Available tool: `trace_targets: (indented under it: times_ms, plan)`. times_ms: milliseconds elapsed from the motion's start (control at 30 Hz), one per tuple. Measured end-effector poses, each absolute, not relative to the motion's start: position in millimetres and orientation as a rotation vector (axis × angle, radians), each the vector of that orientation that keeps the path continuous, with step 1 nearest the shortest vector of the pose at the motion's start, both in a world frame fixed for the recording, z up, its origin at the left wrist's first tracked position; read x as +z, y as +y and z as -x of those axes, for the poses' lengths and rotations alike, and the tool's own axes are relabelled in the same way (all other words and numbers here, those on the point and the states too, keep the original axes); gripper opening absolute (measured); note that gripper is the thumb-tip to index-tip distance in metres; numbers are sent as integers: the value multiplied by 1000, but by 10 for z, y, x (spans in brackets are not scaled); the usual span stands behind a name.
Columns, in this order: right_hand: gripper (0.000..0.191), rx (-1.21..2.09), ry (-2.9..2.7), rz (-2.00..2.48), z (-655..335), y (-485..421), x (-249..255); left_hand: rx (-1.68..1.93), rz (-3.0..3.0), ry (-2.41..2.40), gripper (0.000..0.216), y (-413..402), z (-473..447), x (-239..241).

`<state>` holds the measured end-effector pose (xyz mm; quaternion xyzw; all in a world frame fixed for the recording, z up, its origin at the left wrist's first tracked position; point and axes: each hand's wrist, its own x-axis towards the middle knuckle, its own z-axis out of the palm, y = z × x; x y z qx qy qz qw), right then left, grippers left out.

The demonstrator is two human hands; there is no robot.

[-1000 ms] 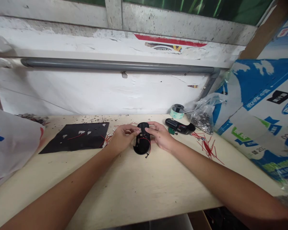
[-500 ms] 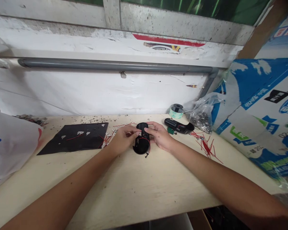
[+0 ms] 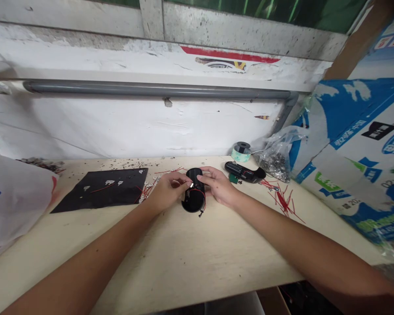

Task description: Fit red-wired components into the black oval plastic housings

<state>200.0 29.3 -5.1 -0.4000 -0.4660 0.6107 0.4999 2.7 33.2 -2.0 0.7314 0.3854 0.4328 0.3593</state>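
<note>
A black rounded plastic housing (image 3: 193, 202) sits between my hands at the middle of the table, its hollow end toward me. A red wire (image 3: 202, 191) curves across it, with a small dark piece hanging at its lower right. My right hand (image 3: 218, 186) is closed round the housing's right side, thumb on top. From the left, my left hand (image 3: 170, 189) pinches a small shiny metal piece (image 3: 191, 185) against the housing's inside. Its exact kind is too small to tell. A similar black housing (image 3: 246, 173) with a green piece (image 3: 233, 178) lies beyond my right hand.
Left of my hands lies a black sheet (image 3: 98, 190) with small metal tabs. Red wires (image 3: 285, 202) are scattered at right, near a bag of metal parts (image 3: 276, 159) and a tape roll (image 3: 241, 152). A blue-white carton (image 3: 357, 157) borders the right; a white bag (image 3: 16, 201) the left.
The small metal piece at my left fingertips has tilted and now catches the light. Both hands and the housing stay in nearly the same place.
</note>
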Motion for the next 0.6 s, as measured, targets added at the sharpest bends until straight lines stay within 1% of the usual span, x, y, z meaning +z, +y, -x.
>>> trace_targets:
  times_ms: [267, 600]
  plan:
    - [35, 1486, -1128, 970, -2000, 313, -63, 1111, -1862, 979, 22, 327, -36, 3]
    - [33, 1489, -1136, 941, -2000, 322, -85, 1019, -1892, 936, 25, 299, -33, 19]
